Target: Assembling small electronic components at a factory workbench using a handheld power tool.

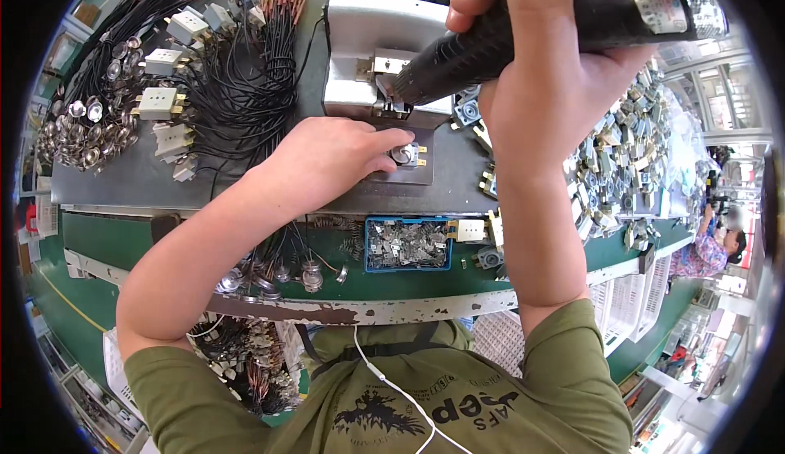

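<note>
My left hand point(327, 160) reaches to the middle of the bench. Its thumb and forefinger close on a small block-shaped component point(404, 155) with a round metal centre and brass tabs, lying on a flat metal plate point(421, 178). Raised at the upper right, my right hand point(536, 94) is wrapped round a black handheld power tool point(458, 66) with a slotted, tapering barrel. The barrel's end points down and left at a silver metal fixture point(347, 37). In the fixture sits a pale block point(391, 63), partly behind the tool; the tool's tip is hard to make out.
Bundled black wires point(245, 102) with metal caps point(90, 119) and white blocks point(162, 101) cover the left side. A blue tray point(407, 270) of small metal clips is at the front edge. Many components point(613, 152) heap up on the right. Another person point(707, 250) is far right.
</note>
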`<state>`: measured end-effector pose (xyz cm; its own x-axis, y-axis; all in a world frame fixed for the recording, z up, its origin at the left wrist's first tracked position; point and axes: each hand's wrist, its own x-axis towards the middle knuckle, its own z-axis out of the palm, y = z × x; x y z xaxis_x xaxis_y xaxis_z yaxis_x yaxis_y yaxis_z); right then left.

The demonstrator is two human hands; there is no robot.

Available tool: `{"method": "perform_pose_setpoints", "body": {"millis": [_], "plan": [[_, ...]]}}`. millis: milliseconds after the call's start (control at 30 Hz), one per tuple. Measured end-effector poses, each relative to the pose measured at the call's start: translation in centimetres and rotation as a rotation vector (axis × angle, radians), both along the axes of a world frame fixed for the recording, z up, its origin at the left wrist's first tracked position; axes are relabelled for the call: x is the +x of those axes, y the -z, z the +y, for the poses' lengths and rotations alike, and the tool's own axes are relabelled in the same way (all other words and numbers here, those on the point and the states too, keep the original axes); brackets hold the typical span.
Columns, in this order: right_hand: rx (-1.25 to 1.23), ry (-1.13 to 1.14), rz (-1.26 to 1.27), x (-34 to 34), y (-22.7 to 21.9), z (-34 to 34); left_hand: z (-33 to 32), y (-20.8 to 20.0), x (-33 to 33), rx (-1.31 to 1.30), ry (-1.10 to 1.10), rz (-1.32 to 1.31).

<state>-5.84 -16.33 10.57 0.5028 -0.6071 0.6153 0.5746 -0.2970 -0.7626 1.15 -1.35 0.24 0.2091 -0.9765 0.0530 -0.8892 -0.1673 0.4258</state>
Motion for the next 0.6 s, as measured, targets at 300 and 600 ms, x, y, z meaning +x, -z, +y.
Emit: {"method": "perform_pose_setpoints", "body": {"millis": [300,600], "plan": [[0.011,-0.005,0.047,1.5,1.1,-0.4,0.1,-0.3,-0.1,0.048,-0.014,0.008],[0.079,0.146,-0.045,1.0,-0.3,3.4,0.1,0.0,0.0,0.049,-0.005,-0.03]]}}
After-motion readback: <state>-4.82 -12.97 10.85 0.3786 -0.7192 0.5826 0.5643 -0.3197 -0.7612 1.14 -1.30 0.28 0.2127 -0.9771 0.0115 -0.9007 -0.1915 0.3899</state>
